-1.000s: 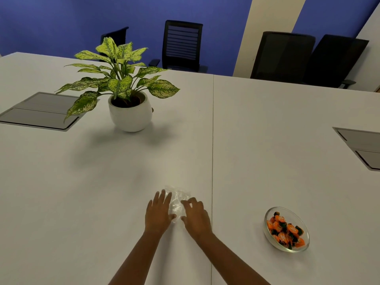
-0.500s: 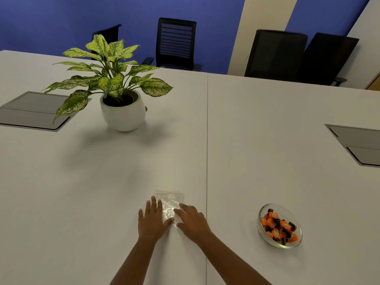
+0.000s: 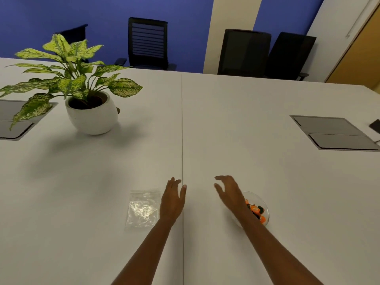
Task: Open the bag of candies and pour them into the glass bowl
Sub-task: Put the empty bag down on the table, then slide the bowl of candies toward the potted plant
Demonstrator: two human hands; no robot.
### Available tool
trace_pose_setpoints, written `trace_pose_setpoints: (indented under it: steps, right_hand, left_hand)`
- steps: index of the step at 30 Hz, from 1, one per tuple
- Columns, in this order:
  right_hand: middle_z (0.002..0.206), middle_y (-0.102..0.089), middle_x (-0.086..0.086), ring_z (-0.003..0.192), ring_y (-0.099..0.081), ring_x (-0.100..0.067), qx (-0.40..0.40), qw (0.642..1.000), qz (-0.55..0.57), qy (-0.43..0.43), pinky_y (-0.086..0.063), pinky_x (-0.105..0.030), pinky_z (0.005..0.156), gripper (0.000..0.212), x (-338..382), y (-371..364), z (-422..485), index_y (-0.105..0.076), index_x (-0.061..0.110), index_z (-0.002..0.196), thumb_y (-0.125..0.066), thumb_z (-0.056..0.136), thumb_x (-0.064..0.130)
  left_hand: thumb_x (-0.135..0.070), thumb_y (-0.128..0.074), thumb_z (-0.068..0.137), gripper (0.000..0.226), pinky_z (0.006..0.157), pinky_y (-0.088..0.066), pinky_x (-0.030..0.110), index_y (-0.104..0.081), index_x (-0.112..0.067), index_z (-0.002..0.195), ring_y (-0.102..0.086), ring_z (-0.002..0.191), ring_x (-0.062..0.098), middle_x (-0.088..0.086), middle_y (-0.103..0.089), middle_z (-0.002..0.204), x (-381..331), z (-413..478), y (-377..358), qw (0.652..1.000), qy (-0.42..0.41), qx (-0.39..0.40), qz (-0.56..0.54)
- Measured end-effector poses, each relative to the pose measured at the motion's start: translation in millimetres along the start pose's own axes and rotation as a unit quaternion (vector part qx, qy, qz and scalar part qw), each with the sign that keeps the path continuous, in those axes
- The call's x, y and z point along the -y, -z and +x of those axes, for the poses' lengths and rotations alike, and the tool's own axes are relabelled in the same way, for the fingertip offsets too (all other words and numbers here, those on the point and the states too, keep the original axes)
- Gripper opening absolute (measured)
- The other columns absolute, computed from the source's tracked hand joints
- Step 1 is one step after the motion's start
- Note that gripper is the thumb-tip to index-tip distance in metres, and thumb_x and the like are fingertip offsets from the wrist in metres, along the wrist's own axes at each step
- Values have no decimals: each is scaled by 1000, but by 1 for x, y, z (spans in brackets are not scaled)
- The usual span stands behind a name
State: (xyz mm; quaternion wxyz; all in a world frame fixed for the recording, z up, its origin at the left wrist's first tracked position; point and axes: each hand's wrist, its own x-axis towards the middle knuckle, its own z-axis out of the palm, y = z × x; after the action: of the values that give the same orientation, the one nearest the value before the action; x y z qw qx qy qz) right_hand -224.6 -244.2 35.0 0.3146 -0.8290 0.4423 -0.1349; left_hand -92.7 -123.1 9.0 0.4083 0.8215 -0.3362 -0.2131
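Note:
An empty clear plastic bag (image 3: pixel 143 209) lies flat on the white table (image 3: pixel 267 182). My left hand (image 3: pixel 172 199) hovers just right of the bag, fingers apart, holding nothing. My right hand (image 3: pixel 230 194) is raised further right, open and empty, and its wrist covers the left part of the glass bowl (image 3: pixel 260 199). Orange and dark wrapped candies (image 3: pixel 256 209) fill the bowl.
A potted plant in a white pot (image 3: pixel 92 114) stands at the back left. Grey cable hatches (image 3: pixel 333 132) are set into the table at right and at far left. A dark phone (image 3: pixel 375 126) lies at the right edge. Black chairs (image 3: pixel 148 43) line the far side.
Both hands have lifted off the bag and moved right and apart. The bag now lies alone on the table; my right hand is in front of the bowl.

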Motion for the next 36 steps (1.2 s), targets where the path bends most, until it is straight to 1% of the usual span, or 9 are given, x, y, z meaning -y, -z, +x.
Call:
trace_pose_setpoints:
  steps: [10,13,16,20,22,27,31,34,36]
  right_hand:
    - [122,-59,-19,116,-53,-29,-155,972,100,-144,-40,-31,95,28,-82,51,-27,-58,3,117,-43,96,14]
    - [128,-58,-18,117,-52,-29,-169,941,188,-226,-39,-34,99,33,-98,46,-36,-56,3,122,-42,96,19]
    - [126,-59,-17,113,-53,-28,-162,880,328,-303,-38,-38,101,35,-107,38,-44,-57,6,121,-42,96,26]
    - [120,-60,-15,120,-53,-32,-136,828,452,-301,-39,-47,108,38,-111,27,-52,-59,6,117,-40,96,32]
    - [127,-57,-17,121,-52,-30,-131,814,486,-289,-37,-49,110,43,-113,22,-55,-54,6,124,-36,97,33]
    - [136,-51,-18,126,-48,-32,-151,800,508,-281,-34,-51,111,46,-112,10,-51,-49,9,131,-28,99,35]
    - [131,-55,-19,122,-51,-34,-186,784,512,-298,-41,-45,101,43,-106,5,-42,-54,10,125,-30,98,33]
    - [129,-57,-17,119,-52,-32,-191,789,507,-291,-42,-42,95,40,-98,4,-33,-56,10,122,-32,98,31]
    - [128,-58,-17,119,-52,-32,-184,793,504,-287,-41,-44,100,40,-87,2,-21,-57,8,120,-33,98,30]
  left_hand:
    - [-28,-31,99,43,113,-27,30,-40,-9,136,-37,136,22,10,-43,146,-64,-13,-87,978,53,120,-162]
    - [-27,-26,100,44,115,-23,31,-37,-10,139,-33,138,22,9,-38,149,-67,-19,-108,970,77,144,-181]
    - [-26,-24,101,44,118,-23,36,-36,-10,139,-33,138,23,10,-37,149,-67,-25,-124,950,129,167,-229]
    - [-31,-26,100,42,107,-39,39,-51,-11,127,-51,121,26,14,-56,132,-67,-32,-136,916,179,180,-312]
    - [-32,-26,100,42,102,-40,37,-53,-11,124,-53,117,25,13,-58,128,-68,-33,-140,910,188,175,-325]
    - [-30,-25,100,40,101,-41,35,-51,-13,125,-53,113,22,10,-57,127,-69,-32,-143,904,193,174,-339]
    - [-27,-25,100,37,96,-41,31,-51,-17,123,-52,109,19,5,-56,123,-69,-31,-144,902,200,158,-348]
    - [-28,-23,100,33,91,-39,28,-50,-23,118,-49,106,14,-3,-52,115,-68,-29,-139,906,195,137,-350]
    - [-29,-22,100,34,96,-40,31,-48,-22,122,-50,111,17,-2,-52,118,-67,-22,-129,912,181,116,-348]
